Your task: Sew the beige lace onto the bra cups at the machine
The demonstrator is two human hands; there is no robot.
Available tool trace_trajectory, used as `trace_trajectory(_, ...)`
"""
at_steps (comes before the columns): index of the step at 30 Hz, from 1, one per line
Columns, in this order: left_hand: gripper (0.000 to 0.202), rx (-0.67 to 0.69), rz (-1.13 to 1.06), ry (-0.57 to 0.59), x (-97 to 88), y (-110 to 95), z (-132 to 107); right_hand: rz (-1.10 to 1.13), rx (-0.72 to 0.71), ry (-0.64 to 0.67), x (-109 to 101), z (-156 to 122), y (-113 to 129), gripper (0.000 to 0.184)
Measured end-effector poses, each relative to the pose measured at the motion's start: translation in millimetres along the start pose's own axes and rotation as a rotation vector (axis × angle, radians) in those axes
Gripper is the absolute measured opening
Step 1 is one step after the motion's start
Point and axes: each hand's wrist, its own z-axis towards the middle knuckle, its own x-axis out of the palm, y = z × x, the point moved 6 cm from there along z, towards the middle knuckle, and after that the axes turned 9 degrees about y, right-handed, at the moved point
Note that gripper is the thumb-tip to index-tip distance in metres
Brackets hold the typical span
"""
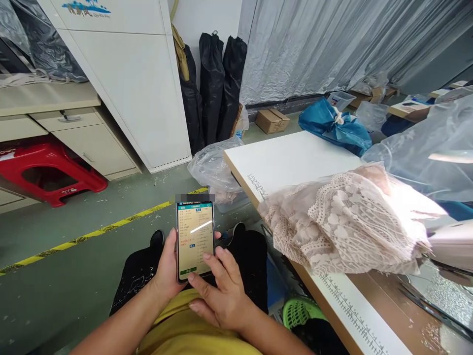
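Observation:
A smartphone (195, 231) stands upright in my left hand (166, 271), which is wrapped round its left side and back; fingertips show past its right edge. Rows of text and a green bar at the bottom fill its lit screen, too small to read. My right hand (227, 291) is open over the lower screen, fingers apart. One fingertip is by the green bar and another at the right edge; I cannot tell whether they touch the glass. To the right, a pile of pale pink lace fabric (332, 222) lies on the table and hangs over its edge.
The white table (281, 148) has ruler marks along its edge; a sewing machine (451, 246) stands at right. A blue bag (334, 125) lies at its far end. Plastic bags (218, 165) lie on the floor beside it. A red stool (48, 170) and white cabinet (129, 84) are at left.

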Motion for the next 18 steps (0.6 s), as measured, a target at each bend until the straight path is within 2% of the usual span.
trace_trajectory(5, 0.062, -0.006, -0.037, -0.015, -4.7, 1.7, -3.0, -0.015, 0.017, 0.038, 4.6, 2.8, 1.0, 0.034)
trace_trajectory(11, 0.064, 0.001, -0.016, -0.018, -5.1, -2.5, -3.6, 0.082, -0.013, -0.005, 3.2, -4.5, -2.5, 0.034)
trace_trajectory(18, 0.065, 0.010, -0.057, 0.004, -1.5, -5.8, -4.4, 0.243, 0.096, -0.044, -3.1, -9.8, -20.0, 0.034)
